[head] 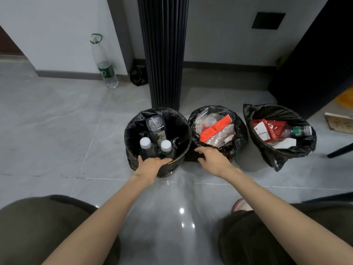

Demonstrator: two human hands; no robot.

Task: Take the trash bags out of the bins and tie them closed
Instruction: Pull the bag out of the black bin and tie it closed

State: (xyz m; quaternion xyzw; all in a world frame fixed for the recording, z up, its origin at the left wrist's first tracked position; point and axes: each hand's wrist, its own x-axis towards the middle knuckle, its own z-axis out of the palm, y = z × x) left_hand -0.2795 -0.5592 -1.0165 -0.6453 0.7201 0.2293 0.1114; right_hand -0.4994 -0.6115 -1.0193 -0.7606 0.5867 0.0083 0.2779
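A person's left hand point(150, 165) clamps the near rim of the left bin's black bag point(133, 123), while the right hand point(214, 159), fingers spread apart, rests on the middle bin's bag point(238, 138) just beside it. Right of the middle bin, a third lined bin point(271, 159) holds a red carton point(267, 129); bottles point(155, 125) fill the left bin

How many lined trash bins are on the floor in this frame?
3, in a row before the dark pillar: the left bin under the left hand, the middle bin by the right hand, and the right bin. None seems hidden.
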